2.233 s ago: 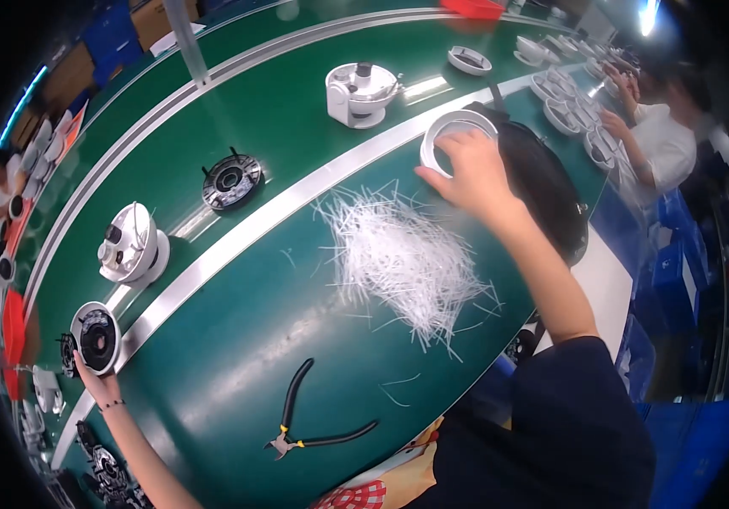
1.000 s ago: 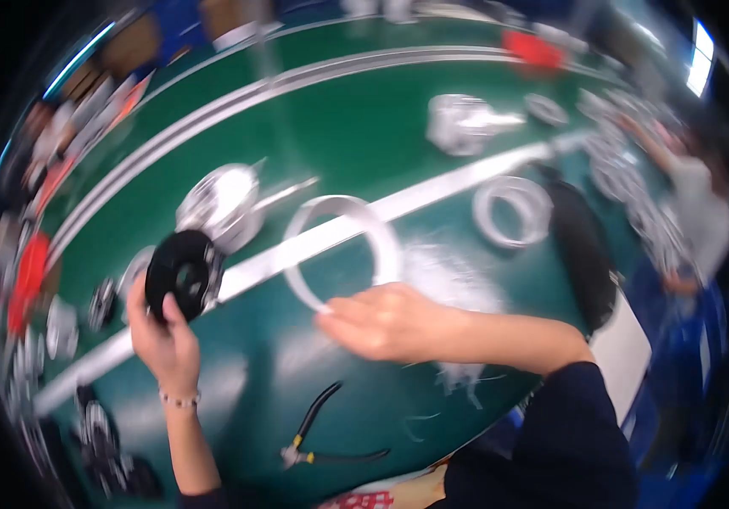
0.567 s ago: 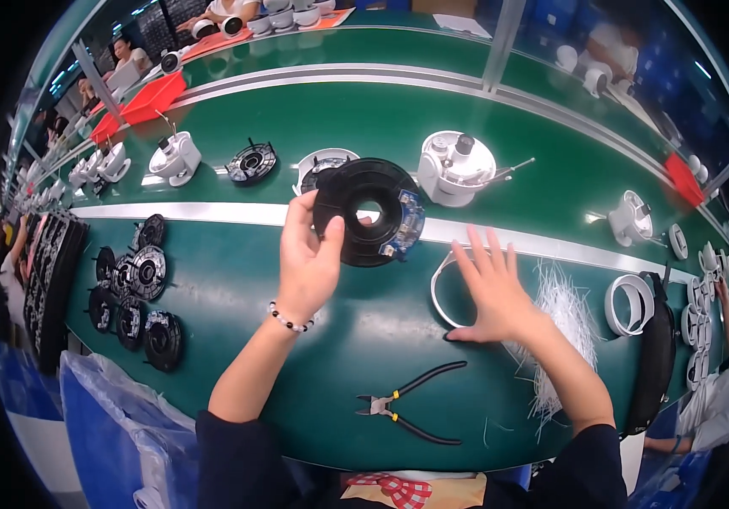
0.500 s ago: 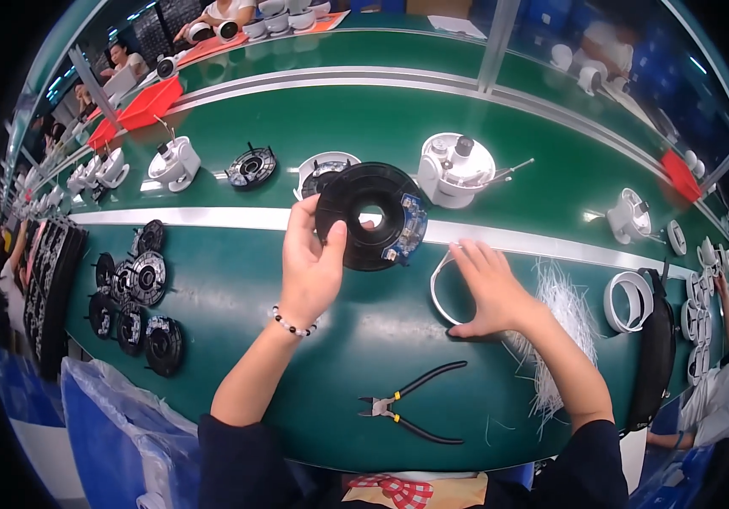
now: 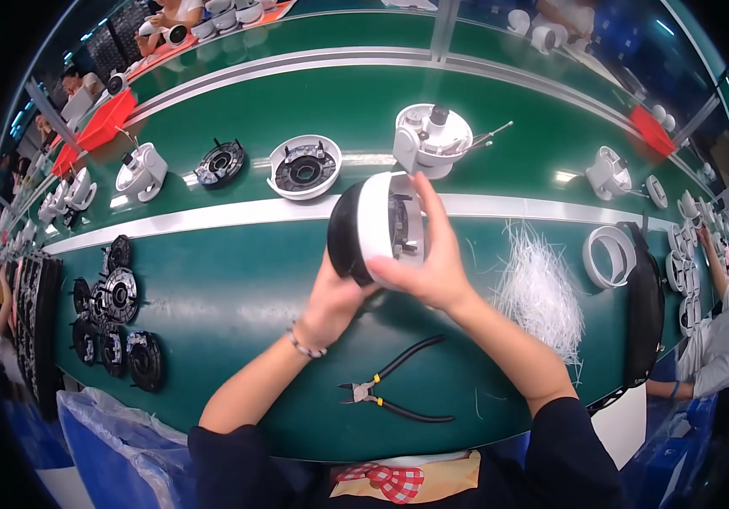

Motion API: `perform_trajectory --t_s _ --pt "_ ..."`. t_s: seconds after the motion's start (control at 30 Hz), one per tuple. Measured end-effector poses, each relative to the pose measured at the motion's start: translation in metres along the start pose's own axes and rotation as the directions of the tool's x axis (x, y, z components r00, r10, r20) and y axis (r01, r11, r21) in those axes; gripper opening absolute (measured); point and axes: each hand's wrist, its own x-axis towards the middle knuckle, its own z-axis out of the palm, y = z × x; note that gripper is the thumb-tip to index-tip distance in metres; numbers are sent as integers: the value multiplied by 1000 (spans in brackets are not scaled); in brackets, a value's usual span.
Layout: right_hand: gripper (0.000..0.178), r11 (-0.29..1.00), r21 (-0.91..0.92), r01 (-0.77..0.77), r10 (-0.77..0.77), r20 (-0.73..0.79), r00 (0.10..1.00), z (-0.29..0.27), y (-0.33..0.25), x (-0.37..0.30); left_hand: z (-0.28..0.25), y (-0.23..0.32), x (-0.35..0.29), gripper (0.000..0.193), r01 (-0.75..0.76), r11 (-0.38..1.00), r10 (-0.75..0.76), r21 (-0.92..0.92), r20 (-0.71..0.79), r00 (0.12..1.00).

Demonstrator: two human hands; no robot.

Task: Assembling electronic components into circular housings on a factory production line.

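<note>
My left hand (image 5: 324, 307) is closed on a black round base (image 5: 344, 237), its fingers partly hidden behind the part. My right hand (image 5: 437, 265) grips a white ring (image 5: 374, 219) from its right side, thumb low and fingers over the top. Ring and base are together, tilted on edge above the mat; whether they are fully seated I cannot tell. Through the ring's open side a circuit board shows inside. Below the hands lie diagonal cutters (image 5: 364, 392) with black handles, jaws pointing left.
Several black round bases (image 5: 120, 295) lie at the left. A heap of thin white strips (image 5: 541, 293) and white rings (image 5: 609, 256) are on the right. Along the far side stand a white camera housing (image 5: 434, 140) and a white ring with a black base (image 5: 305, 167). Co-workers sit around.
My right hand has lifted the white ring off the mat and brought it left onto the black base. The base has turned from facing me to standing on edge. The view has shifted slightly.
</note>
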Motion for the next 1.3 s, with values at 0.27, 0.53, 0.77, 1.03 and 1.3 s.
perform_trajectory --t_s 0.27,0.53,0.77,1.03,1.3 --pt "121 935 -280 218 -190 121 974 12 -27 -4 -13 15 10 60 97 934 -131 -345 -79 988" --pt "123 922 -384 54 -36 54 998 41 -31 -14 -15 8 6 69 37 937 -81 -347 -112 990" --pt "119 864 -493 103 -76 75 994 51 -35 -10 -27 21 0 75 81 909 -128 -408 -90 988" --pt "112 809 -559 179 -66 215 974 49 -39 -4 -31 32 -3 63 143 970 -163 -198 -86 983" --pt "112 785 -566 252 -244 91 965 81 -38 -12 -42 42 -16 41 55 922 -57 -383 5 998"
